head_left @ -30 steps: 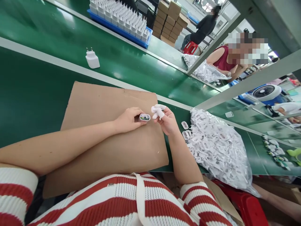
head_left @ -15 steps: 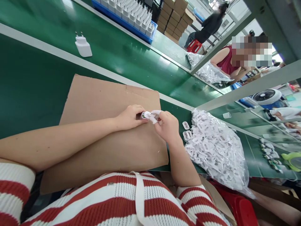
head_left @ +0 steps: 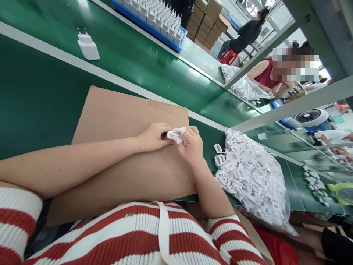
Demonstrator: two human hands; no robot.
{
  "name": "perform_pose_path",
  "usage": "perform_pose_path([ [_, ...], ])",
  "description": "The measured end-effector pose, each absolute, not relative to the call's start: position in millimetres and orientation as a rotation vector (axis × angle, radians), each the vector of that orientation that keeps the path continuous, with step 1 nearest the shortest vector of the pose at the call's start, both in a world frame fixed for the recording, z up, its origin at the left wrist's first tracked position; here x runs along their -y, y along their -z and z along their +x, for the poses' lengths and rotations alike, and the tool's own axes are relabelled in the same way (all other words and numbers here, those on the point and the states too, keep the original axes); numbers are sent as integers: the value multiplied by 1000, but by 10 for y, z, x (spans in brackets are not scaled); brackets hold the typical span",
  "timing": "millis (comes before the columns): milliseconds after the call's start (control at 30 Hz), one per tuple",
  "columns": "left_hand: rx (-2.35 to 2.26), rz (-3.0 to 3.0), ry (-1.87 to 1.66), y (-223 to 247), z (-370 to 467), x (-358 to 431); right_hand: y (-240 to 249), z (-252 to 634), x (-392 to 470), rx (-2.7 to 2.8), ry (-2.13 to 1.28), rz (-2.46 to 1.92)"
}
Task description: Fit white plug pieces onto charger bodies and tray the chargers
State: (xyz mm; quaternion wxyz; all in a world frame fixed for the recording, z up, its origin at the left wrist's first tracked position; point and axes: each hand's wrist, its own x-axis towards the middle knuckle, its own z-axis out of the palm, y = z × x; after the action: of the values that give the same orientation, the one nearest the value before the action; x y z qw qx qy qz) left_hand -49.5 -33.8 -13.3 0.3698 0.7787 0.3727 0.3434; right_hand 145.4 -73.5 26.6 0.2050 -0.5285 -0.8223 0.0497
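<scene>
1. Brought inward since a second ago, the right hand now meets the left hand at the mouth of the white casing, from which it then stood apart; the two-pin charger has shifted leftward relative to the blue tray.
2. White casing: held above the cardboard sheet, its open end largely covered by the right fingers.
3. Left hand: thumb and fingers closed around the casing.
4. Right hand: fingertips, dressed in white finger cots, drawn narrowly together against the casing; whether they grip a small part cannot be told.
5. Right of the sheet: loose white pieces, just beside a clear plastic bag filled with similar pieces.
6. Beyond the sheet: charger lying on the green strip, prongs toward the far side; any lettering on it is too small to read.
7. Farther off: blue tray bearing rows of chargers, prongs upward; stacked brown boxes, any printing unreadable; and a co-worker in dark red beside another plastic bag.
</scene>
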Motion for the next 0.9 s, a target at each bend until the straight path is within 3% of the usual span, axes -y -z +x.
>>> perform_pose_path([
  [300, -958, 1967, -898, 180, -495, 319, -280, 1426, 677, 2193, -257, -1507],
  [567, -974, 1974, -838, 133, -498, 333, -213, 1464, 719, 2151, -44, -1328],
  [900, -996, 1952, -813, 99, -489, 342, -264, 1479, 615, 2246, -97, -1445],
])
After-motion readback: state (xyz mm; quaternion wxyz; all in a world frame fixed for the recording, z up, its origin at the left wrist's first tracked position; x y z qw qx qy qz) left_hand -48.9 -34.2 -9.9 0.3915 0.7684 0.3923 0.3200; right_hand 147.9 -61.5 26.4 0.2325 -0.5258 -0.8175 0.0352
